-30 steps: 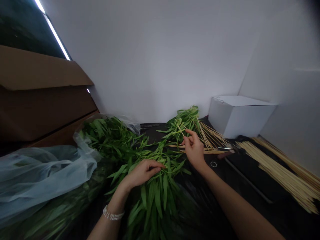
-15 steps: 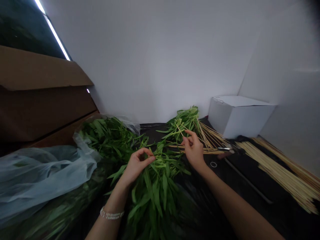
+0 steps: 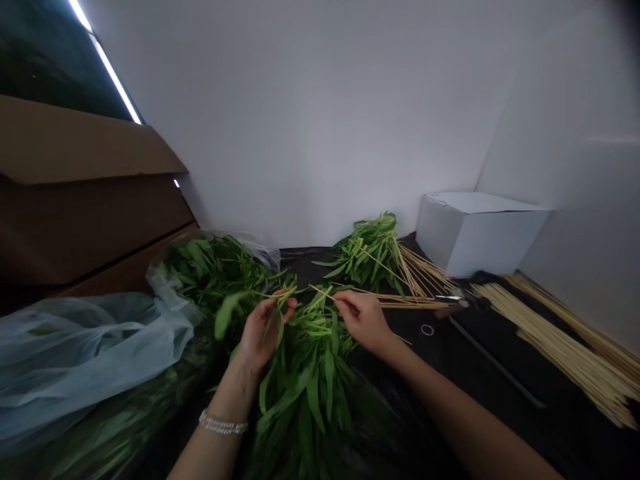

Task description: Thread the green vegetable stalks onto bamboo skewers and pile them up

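My left hand [image 3: 263,330] pinches a leafy green stem [image 3: 235,308] lifted from the loose pile of greens [image 3: 310,380] lying on the black sheet in front of me. My right hand [image 3: 364,320] holds a thin bamboo skewer [image 3: 325,295] by its middle, its tip pointing left toward the stem in my left hand. Both hands hover just above the top of the pile, a hand's width apart. A pearl bracelet sits on my left wrist.
Skewered greens [image 3: 370,250] lie behind the hands with stick ends fanning right. A bundle of bare skewers [image 3: 555,343] lies at the right. A white box [image 3: 475,233] stands at the back right, a clear bag of greens [image 3: 100,333] at the left, cardboard boxes [image 3: 85,193] behind it.
My left hand rose off the pile with a stem pinched in it. My right hand came back from the far skewered greens toward the left, bringing a skewer.
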